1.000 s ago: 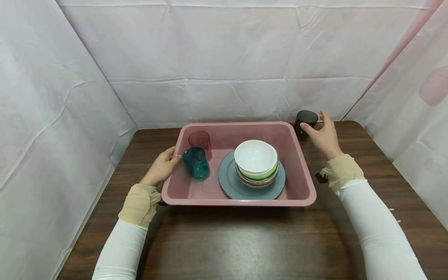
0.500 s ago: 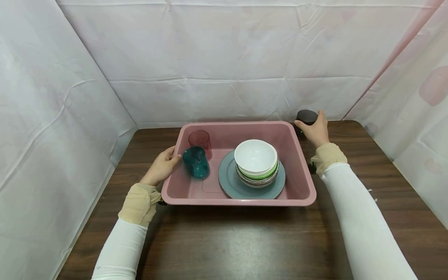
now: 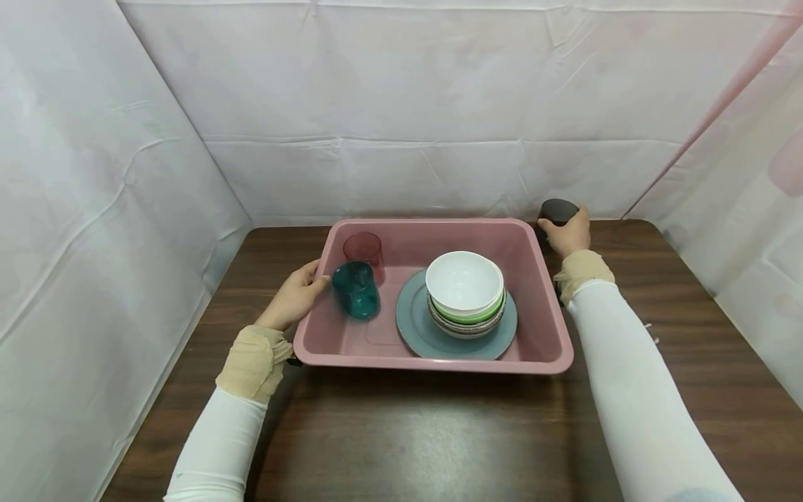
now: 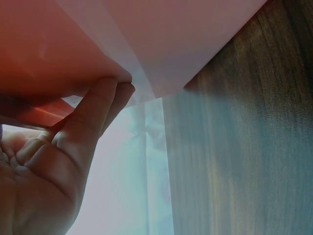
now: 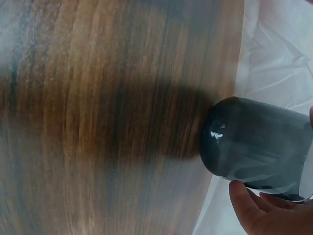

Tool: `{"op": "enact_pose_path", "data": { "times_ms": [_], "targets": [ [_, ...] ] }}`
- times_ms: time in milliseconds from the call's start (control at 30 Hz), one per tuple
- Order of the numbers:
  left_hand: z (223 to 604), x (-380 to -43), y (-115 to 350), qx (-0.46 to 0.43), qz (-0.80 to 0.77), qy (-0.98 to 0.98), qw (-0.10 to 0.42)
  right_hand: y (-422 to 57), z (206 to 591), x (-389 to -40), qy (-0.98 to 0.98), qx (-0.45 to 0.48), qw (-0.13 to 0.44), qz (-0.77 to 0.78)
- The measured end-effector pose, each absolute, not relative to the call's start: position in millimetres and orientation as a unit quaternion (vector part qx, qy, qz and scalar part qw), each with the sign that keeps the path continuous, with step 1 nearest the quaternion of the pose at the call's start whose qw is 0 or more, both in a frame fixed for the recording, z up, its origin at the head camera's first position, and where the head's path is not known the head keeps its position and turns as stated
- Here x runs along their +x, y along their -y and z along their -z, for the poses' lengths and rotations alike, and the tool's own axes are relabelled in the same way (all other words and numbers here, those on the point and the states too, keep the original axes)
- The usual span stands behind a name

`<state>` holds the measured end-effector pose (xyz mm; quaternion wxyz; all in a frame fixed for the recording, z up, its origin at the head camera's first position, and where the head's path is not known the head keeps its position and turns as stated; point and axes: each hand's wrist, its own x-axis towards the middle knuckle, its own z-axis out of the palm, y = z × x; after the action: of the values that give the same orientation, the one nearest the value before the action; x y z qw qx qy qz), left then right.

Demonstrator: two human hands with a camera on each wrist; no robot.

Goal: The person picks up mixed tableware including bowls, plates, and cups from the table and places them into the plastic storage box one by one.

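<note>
At the back right, my right hand (image 3: 572, 236) grips a dark grey cup (image 3: 558, 210) from the side, thumb on its left and fingers on its right. In the right wrist view the cup (image 5: 259, 144) shows smooth glossy sides and a rounded base close to the wooden table, with a shadow beside it. My left hand (image 3: 293, 298) holds the left rim of a pink basin (image 3: 433, 364), thumb over the edge. In the left wrist view, fingers (image 4: 93, 115) press against the basin's outer wall. Inside the basin, nearest that hand, is a teal cup (image 3: 356, 293).
A translucent cup (image 3: 362, 245), looking red, stands behind the teal one. On the basin's right side lies a blue-grey plate (image 3: 410, 324) bearing stacked bowls, a white bowl (image 3: 464, 279) on top. White sheeting (image 3: 401, 104) closes off the table (image 3: 414, 432) at back and sides.
My right hand has moved left to the dark cup and closed its fingers round it. The left hand keeps its hold on the basin rim. The head view has shifted slightly.
</note>
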<state>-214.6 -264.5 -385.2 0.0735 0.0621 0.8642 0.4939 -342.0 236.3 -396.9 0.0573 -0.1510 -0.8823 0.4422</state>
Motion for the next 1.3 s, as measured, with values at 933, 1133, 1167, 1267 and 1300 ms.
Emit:
{"op": "enact_pose_path", "data": {
  "times_ms": [933, 1133, 1167, 1267, 1300],
  "targets": [
    [386.1, -216.6, 261.5, 0.074, -0.488, -0.867, 0.066, -264.0, 363.7, -317.4, 0.867, -0.071, 0.094, -0.484],
    [386.6, -217.5, 262.0, 0.074, -0.485, -0.869, 0.064, -259.5, 339.2, -302.5, 0.863, -0.053, 0.104, -0.492],
    [386.6, -217.6, 262.1, 0.073, -0.485, -0.869, 0.064, -258.4, 335.5, -299.8, 0.863, -0.051, 0.103, -0.492],
    [386.3, -217.3, 262.6, 0.072, -0.486, -0.868, 0.066, -254.5, 325.3, -291.3, 0.865, -0.048, 0.1, -0.49],
    [386.0, -217.1, 262.7, 0.072, -0.487, -0.868, 0.067, -253.2, 322.2, -288.4, 0.867, -0.047, 0.099, -0.487]
  ]
}}
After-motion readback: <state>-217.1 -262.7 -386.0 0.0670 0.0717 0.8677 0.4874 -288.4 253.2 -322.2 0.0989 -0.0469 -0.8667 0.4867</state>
